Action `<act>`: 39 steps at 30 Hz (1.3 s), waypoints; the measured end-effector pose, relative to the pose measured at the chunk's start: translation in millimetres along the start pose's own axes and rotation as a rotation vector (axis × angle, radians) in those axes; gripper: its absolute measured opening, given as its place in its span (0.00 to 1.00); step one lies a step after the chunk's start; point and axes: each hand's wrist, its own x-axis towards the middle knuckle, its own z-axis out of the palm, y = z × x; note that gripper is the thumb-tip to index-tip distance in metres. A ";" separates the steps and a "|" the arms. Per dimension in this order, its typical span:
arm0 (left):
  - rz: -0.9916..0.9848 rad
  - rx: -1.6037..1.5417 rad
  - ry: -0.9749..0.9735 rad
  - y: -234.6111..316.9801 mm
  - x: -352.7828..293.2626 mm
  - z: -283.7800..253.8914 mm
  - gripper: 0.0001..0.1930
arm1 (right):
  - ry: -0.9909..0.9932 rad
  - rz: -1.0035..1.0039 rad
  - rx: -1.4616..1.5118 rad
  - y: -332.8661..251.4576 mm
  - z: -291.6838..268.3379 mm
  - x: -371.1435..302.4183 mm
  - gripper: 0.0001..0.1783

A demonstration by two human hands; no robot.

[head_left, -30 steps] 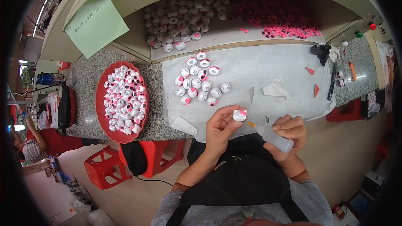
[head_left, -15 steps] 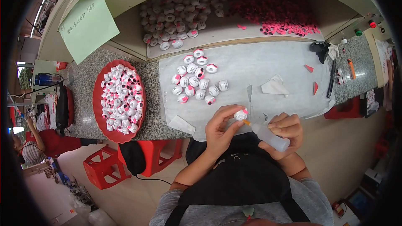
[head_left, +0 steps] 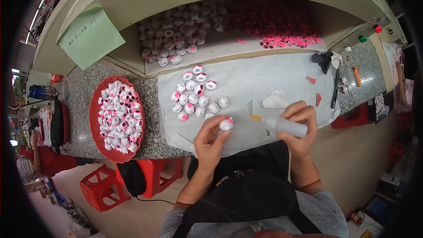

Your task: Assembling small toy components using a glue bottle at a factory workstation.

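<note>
Between thumb and fingers, my left hand (head_left: pixel 209 142) pinches a small white rounded piece (head_left: pixel 226 124) with a pink patch. My right hand (head_left: pixel 301 128) is wrapped round a translucent squeeze bottle (head_left: pixel 290 127), held tilted with its orange nozzle (head_left: pixel 255 117) pointing left. The nozzle is apart from the white piece. Beyond my left hand, several similar white and pink pieces (head_left: pixel 203 101) sit in a loose group on the white paper sheet (head_left: pixel 238 75).
Left on the granite counter stands a red scalloped tray (head_left: pixel 94 119) heaped with white pieces. A shelf at the back holds piles of white pieces (head_left: pixel 169 31) and pink bits (head_left: pixel 288 39). Folded white paper (head_left: pixel 275 100), a black pen-like stick (head_left: pixel 336 86) and an orange cutter (head_left: pixel 356 76) lie rightward.
The bottle's nozzle has come away from the white piece. My hands are farther apart, the left one moved leftward. The whole view has shifted slightly left and down.
</note>
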 end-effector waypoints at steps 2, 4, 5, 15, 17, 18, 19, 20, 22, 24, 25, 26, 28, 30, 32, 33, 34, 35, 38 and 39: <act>0.002 -0.075 0.083 2.7 2.7 -8.2 0.17 | 0.012 0.227 0.045 8.9 -2.0 21.8 0.13; -0.003 -0.101 0.120 5.6 2.2 -12.0 0.17 | -0.112 0.381 -0.006 19.7 1.9 53.7 0.11; 0.010 -0.106 0.127 6.0 2.0 -12.6 0.17 | -0.164 0.385 -0.043 31.3 3.0 68.6 0.11; 0.024 -0.112 0.093 7.3 -1.8 -8.4 0.18 | -0.251 0.138 -1.211 111.9 37.8 144.8 0.10; 0.021 -0.126 0.083 7.2 -1.1 -9.7 0.17 | -0.276 0.102 -1.230 110.4 36.6 144.1 0.09; 0.011 -0.145 0.084 5.9 -0.7 -10.3 0.17 | -0.276 0.106 -1.230 106.4 35.6 142.6 0.09; -0.001 -0.164 0.083 5.1 -0.4 -10.1 0.17 | -0.265 0.059 -1.151 99.4 32.7 139.8 0.09; -0.005 -0.162 0.082 5.0 -0.3 -10.3 0.17 | -0.255 0.014 -1.070 89.7 32.3 135.9 0.09; 0.023 -0.161 0.093 4.7 -2.0 -10.8 0.18 | -0.267 0.019 -0.780 68.6 30.7 112.7 0.06; 0.011 -0.172 0.102 3.4 -2.7 -9.0 0.18 | -0.293 0.229 -0.408 31.2 30.8 79.5 0.05; 0.005 -0.185 0.099 2.4 -2.0 -8.1 0.17 | -0.273 0.322 -0.294 21.4 29.0 61.2 0.04; 0.001 -0.181 0.100 2.3 -0.1 -5.0 0.17 | -0.244 0.415 -0.184 13.1 26.4 45.3 0.04; -0.014 -0.136 0.062 2.5 1.2 -0.2 0.18 | -0.200 0.505 -0.050 6.4 26.5 19.2 0.04; -0.035 -0.089 0.027 3.7 1.1 3.1 0.17 | -0.141 0.589 0.083 4.9 27.2 5.2 0.05; 0.030 -0.014 0.005 2.9 -0.1 7.1 0.17 | -0.143 0.648 0.224 6.2 30.5 -2.8 0.05; 0.029 -0.006 -0.002 2.8 -0.9 7.8 0.17 | -0.147 0.674 0.234 4.1 31.9 -3.3 0.05; 0.058 0.063 -0.023 2.2 -1.9 8.0 0.16 | -0.139 0.670 0.241 4.4 31.8 -4.3 0.05; 0.084 0.132 -0.038 1.3 -2.1 8.1 0.16 | -0.177 0.630 0.183 7.3 31.4 -4.2 0.05; 0.136 0.260 -0.074 2.3 0.9 9.3 0.16 | -0.203 0.579 0.105 10.8 31.5 -1.7 0.04; 0.135 0.263 -0.078 2.8 1.6 9.8 0.16 | -0.195 0.569 0.077 11.0 31.0 -1.1 0.04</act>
